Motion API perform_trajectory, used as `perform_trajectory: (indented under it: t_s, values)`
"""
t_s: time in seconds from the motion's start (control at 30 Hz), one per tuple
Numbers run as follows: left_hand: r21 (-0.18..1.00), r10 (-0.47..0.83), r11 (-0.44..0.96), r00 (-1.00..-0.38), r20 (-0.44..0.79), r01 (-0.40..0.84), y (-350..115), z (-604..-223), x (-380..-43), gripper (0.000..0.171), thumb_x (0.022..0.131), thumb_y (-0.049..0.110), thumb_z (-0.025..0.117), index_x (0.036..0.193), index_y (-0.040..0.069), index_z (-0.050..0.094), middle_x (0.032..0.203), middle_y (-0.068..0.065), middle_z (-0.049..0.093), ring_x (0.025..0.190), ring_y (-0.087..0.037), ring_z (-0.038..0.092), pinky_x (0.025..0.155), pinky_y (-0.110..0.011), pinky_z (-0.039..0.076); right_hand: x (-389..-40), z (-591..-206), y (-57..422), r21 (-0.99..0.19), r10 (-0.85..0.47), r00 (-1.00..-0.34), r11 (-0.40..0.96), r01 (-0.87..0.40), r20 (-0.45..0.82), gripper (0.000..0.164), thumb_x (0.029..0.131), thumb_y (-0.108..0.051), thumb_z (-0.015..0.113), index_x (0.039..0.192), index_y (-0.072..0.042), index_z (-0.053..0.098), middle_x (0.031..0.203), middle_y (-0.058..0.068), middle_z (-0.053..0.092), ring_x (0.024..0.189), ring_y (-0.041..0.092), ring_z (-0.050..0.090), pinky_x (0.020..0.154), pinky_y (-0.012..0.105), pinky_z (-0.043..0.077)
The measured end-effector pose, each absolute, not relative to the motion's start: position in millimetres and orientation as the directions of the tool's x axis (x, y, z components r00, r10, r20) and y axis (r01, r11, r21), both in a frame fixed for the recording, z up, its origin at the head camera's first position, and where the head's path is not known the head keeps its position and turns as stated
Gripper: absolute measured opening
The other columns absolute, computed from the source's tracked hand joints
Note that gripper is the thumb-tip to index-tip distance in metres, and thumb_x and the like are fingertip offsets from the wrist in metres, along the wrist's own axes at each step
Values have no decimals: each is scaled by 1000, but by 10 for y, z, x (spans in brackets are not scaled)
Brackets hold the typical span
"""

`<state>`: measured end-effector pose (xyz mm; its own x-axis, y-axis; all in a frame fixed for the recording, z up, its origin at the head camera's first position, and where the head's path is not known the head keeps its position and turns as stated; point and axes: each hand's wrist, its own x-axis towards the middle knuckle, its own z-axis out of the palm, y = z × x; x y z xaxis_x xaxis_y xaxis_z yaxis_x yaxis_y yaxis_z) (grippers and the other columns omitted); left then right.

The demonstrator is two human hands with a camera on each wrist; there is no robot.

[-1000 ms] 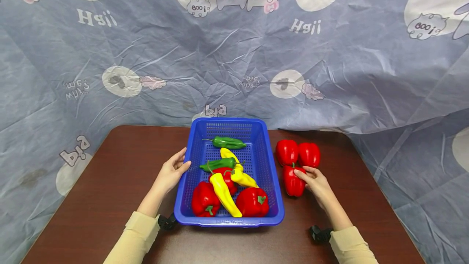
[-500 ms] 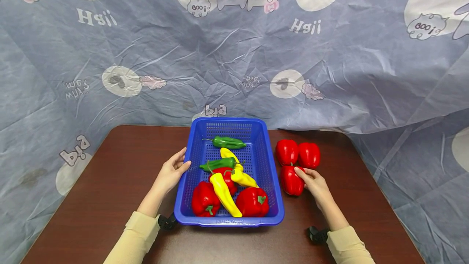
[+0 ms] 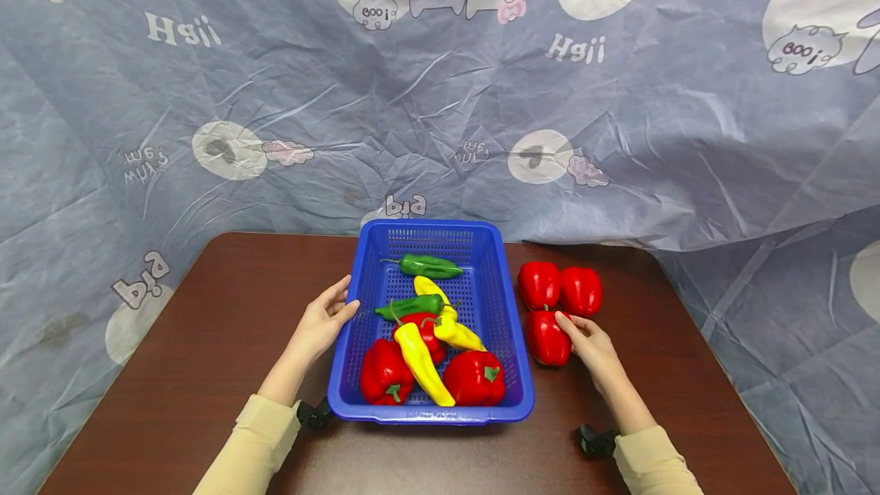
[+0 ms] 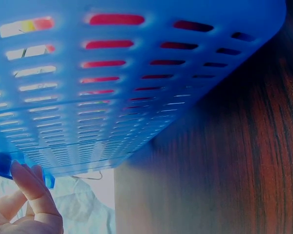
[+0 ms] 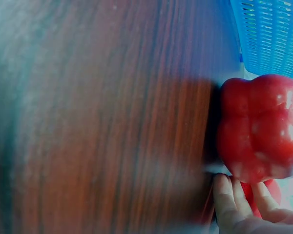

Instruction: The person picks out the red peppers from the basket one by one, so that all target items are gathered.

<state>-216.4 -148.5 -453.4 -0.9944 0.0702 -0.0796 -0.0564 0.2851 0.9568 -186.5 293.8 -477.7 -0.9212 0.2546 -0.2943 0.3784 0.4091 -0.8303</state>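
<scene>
In the head view, a blue plastic basket (image 3: 517, 312) stands mid-table. Inside lie red bell peppers (image 3: 386, 371), yellow peppers (image 3: 425, 365) and green peppers (image 3: 430, 266). My left hand (image 3: 323, 323) holds the basket's left rim, thumb over the edge; in the left wrist view its fingers (image 4: 34, 192) reach up under the rim beside the slotted wall. My right hand (image 3: 593, 342) touches the right side of a red bell pepper (image 3: 548, 342) standing right of the basket. The right wrist view shows extended fingers (image 5: 226, 197) against that pepper (image 5: 261, 129).
Two more red bell peppers (image 3: 539, 286) stand just behind the touched one, side by side. A brown wooden table (image 3: 241, 312) carries everything. Behind its far edge hangs a grey-blue printed cloth (image 3: 385, 113). A black wrist device (image 3: 595, 441) sits at the right cuff.
My right hand has shifted slightly left, and the bell pepper it touches has moved a little toward the basket and turned slightly. The left hand and the basket have stayed in place.
</scene>
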Motion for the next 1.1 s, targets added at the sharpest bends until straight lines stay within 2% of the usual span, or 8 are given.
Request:
perform_trajectory:
  t_s: [0.17,0.3,0.43,0.5,0.63,0.77,0.97,1.1]
  values:
    - [960,73,276,-994,-77,-54,-1484,-4533,-2162,61,99,14,60,154,7,33,138,-26,50,111,-26,62,74,-15,52,-1812,-4737,2952,-847,250,-924,385,368,-288,84,96,-58,51,148,6,34,146,25,41,118,27,55,104,37,48]
    - [960,72,274,-995,-74,-52,-1480,-4529,-2159,61,99,13,59,154,6,33,137,-26,51,111,-28,62,74,-16,53,-1776,-4666,2982,-864,260,-927,360,353,-270,82,95,-57,53,147,3,36,148,20,41,118,19,55,106,36,46]
    - [957,68,285,-995,-69,-47,-1480,-4526,-2163,60,99,13,59,153,6,34,137,-26,52,112,-29,62,76,-17,53,-1751,-4545,2998,-863,284,-927,372,343,-247,79,95,-58,53,148,-2,38,150,17,41,127,28,52,107,34,45]
    - [955,63,293,-996,-65,-44,-1479,-4527,-2168,59,99,12,59,153,6,35,137,-26,52,112,-29,62,77,-17,53,-1742,-4467,2993,-861,296,-928,384,332,-226,76,95,-57,53,148,-4,40,150,16,42,129,29,52,105,27,46]
    - [953,63,299,-996,-62,-40,-1480,-4533,-2173,59,99,12,59,152,5,35,137,-27,52,113,-29,62,79,-18,54,-1725,-4303,2957,-873,300,-938,396,286,-172,72,96,-54,54,148,-6,42,148,15,46,109,2,60,90,8,45]
    - [953,68,299,-996,-65,-42,-1480,-4529,-2172,59,99,13,59,153,5,35,138,-27,52,114,-30,61,81,-21,55,-1705,-4175,2892,-891,278,-953,393,228,-122,69,96,-51,56,147,-6,44,144,13,50,91,-19,52,84,3,42]
    - [956,64,289,-995,-72,-50,-1474,-4516,-2161,60,99,14,59,153,6,34,137,-26,52,112,-29,62,77,-18,54,-1651,-3997,2748,-903,247,-966,391,176,-81,65,95,-48,59,146,-10,45,138,-1,55,102,-14,50,91,12,39]
    - [958,65,282,-995,-72,-50,-1475,-4530,-2161,61,99,14,60,153,6,34,138,-27,51,113,-31,61,77,-18,54,-1601,-3908,2636,-926,193,-981,365,94,-23,59,97,-39,62,144,-8,47,126,-15,56,110,-9,50,92,6,40]
